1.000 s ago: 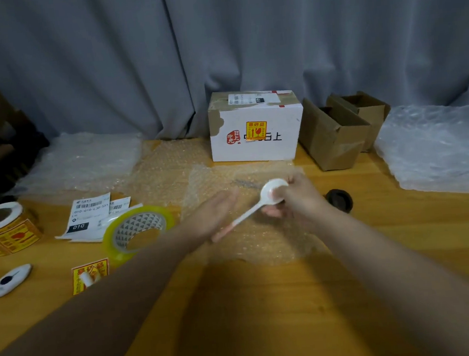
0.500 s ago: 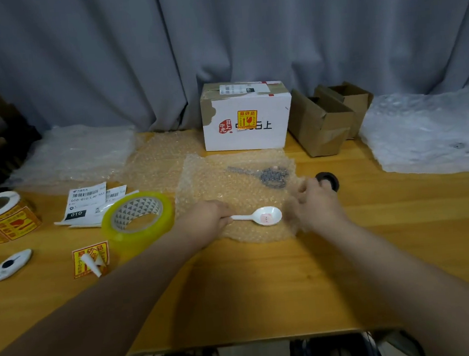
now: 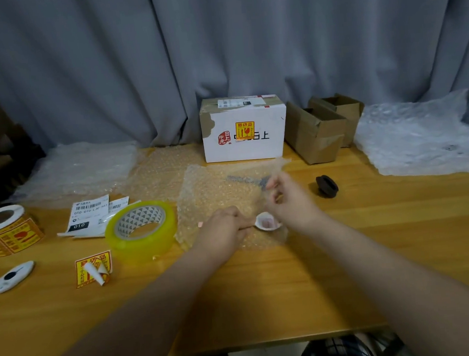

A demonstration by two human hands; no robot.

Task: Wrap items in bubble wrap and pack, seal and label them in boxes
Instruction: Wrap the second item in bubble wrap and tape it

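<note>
so the left hand point(image 3: 223, 230) grips the spoon point(image 3: 267, 221) handle, right hand point(image 3: 289, 201) pinches the bubble wrap point(image 3: 214, 188) edge up, but that springy sheet could flop back open if the pinch slips

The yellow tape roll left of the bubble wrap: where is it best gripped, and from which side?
Probably pinch the wall of the yellow tape roll from above, at its near side. It lies flat, open core up, so fingers drop inside and the thumb closes outside. Shipping labels crowd its far side.
</note>
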